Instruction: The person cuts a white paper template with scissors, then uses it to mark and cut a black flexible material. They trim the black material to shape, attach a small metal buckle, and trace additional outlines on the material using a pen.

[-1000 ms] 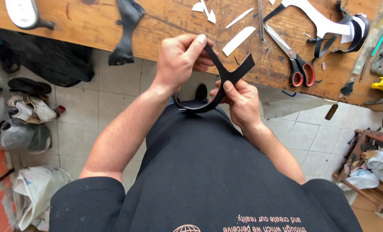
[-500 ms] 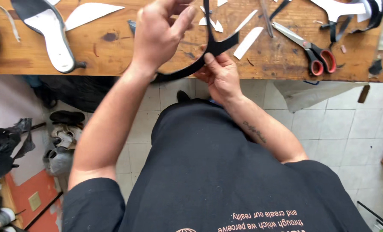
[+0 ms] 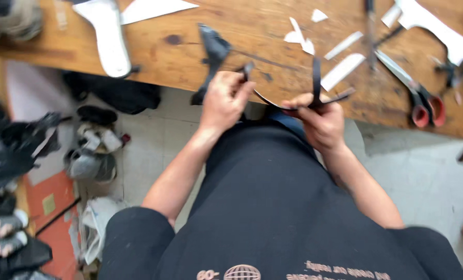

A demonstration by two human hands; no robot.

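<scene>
Fingers of your left hand pinch one end of the black strap, and the fingers of your right hand close around its other part, where two thin ends stand up and out. Both hands are clenched on it, none is released. The strap hangs in a shallow curve between your hands, just in front of the tabletop edge and above your lap, so it rests on nothing.

Your left grip looks small, only on the tip. If you pull the curve more tight, I think this end can slip out and the strap springs toward your right hand. The picture is blurred, so I cannot tell how much of the strap is inside the pinch.

On the tabletop, right of the strap, lie the scissors with red handles, the blades pointing away from you. If you reach there without looking, your right hand can meet the blades. White scraps lie just behind the strap; a swing of the loose ends can sweep them off the edge. Another black piece lies on the tabletop just left of the strap and hangs over the edge, near your left hand; your wrist can knock it to the floor.
</scene>
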